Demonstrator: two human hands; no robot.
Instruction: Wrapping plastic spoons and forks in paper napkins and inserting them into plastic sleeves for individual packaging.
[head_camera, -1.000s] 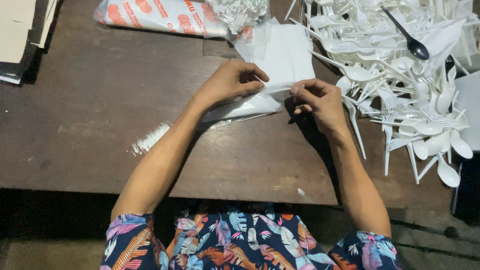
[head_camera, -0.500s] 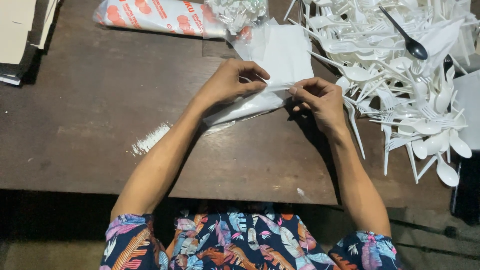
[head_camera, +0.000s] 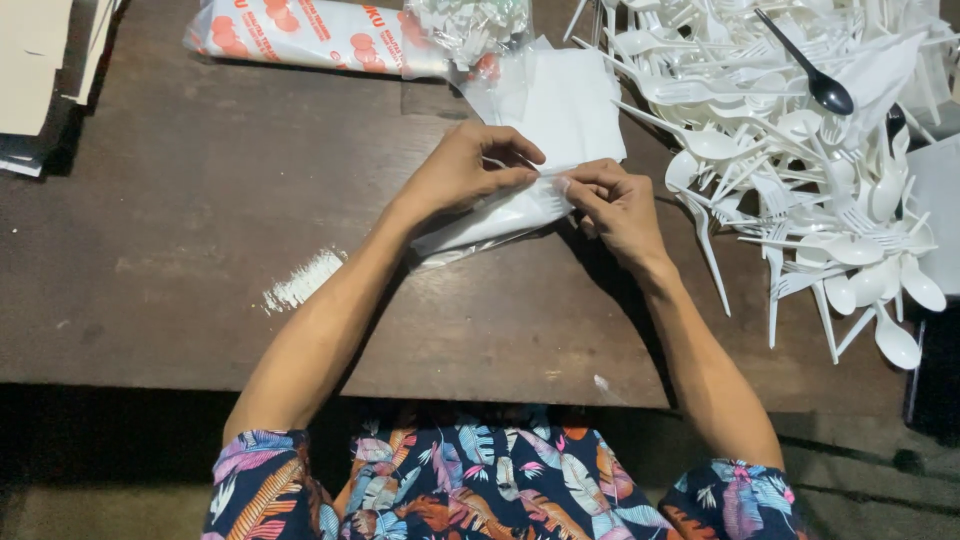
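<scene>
My left hand (head_camera: 465, 170) and my right hand (head_camera: 612, 203) meet at the middle of a dark wooden table (head_camera: 190, 250). Both pinch the top edge of a narrow clear plastic sleeve (head_camera: 490, 220) with white contents, which lies slanted under my left palm. Fingertips of the two hands almost touch. Just behind them lies a stack of white paper napkins (head_camera: 565, 100).
A big heap of white plastic spoons and forks (head_camera: 810, 170) fills the right side, with one black spoon (head_camera: 815, 75) on top. A red-and-white printed bag (head_camera: 310, 35) lies at the back. Cardboard sheets (head_camera: 40, 70) sit far left. White scuff (head_camera: 300, 282) marks the wood.
Both hands have shifted slightly and drawn closer together on the sleeve's upper end; the sleeve now lies more tucked under my left hand.
</scene>
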